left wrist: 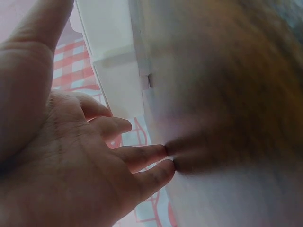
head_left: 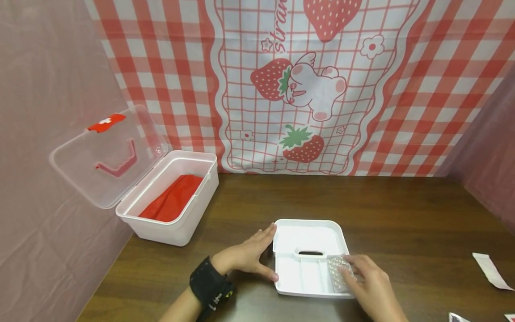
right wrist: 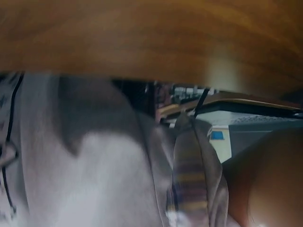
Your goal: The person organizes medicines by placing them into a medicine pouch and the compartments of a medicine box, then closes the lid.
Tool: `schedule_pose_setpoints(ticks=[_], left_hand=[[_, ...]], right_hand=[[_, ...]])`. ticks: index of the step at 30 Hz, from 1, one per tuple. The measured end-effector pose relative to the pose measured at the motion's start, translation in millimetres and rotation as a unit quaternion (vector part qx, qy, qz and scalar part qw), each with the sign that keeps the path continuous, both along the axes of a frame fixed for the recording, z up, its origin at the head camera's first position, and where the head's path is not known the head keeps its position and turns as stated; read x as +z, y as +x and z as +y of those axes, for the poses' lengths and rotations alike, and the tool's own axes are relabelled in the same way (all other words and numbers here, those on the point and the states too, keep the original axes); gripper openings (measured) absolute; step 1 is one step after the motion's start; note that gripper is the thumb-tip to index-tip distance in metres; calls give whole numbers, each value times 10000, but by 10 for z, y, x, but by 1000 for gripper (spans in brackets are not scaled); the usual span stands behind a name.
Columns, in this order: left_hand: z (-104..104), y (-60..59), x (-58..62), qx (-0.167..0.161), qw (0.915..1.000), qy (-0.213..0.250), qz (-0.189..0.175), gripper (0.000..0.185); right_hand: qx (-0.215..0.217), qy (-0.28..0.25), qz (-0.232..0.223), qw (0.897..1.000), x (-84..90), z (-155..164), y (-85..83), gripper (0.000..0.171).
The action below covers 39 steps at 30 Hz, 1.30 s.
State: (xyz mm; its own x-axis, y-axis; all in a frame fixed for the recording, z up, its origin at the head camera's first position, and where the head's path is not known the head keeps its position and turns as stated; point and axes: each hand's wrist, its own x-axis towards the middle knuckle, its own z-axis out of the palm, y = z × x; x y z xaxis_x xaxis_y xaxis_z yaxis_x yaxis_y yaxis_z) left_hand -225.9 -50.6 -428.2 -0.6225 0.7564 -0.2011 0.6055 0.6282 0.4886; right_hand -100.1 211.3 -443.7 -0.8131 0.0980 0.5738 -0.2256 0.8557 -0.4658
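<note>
One dark wooden table (head_left: pixel 402 214), strawberry backdrop (head_left: pixel 306 85)

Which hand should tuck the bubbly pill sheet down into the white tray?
Probably the right hand: its fingers already rest on the pill sheet at the tray's right slot. The left hand only steadies the tray's left edge.
</note>
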Motion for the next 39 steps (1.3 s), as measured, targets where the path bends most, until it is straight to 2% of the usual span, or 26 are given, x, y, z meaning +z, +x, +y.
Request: schedule_pose_setpoints(ticks=[6,10,15,17,25,32,39], left_hand=[[20,9,11,66,9999,-68,76,113],[22,7,-8,18,9999,-69,100,113],[17,11,-7,-19,10000,-38,62,113],[15,12,-3,-22,10000,-29,69,113],[13,7,-18,30,9999,-57,134,113],[5,5,-26,3,10000,-22,85,113],[4,7,-27,15,10000,-28,53,114]], right_hand=[[476,1090,681,9906,-86,16,9,36],[523,1311,844,9864,-125,79,16,50],[527,1336,575,9880,-144,127,47,28],[512,1318,412,9891,-140,129,53,25],[581,1351,-44,9891,-66,125,4,30],[540,988,-605,9918,22,143,-73,32],[416,762,-1058,9906,20,156,-94,26]])
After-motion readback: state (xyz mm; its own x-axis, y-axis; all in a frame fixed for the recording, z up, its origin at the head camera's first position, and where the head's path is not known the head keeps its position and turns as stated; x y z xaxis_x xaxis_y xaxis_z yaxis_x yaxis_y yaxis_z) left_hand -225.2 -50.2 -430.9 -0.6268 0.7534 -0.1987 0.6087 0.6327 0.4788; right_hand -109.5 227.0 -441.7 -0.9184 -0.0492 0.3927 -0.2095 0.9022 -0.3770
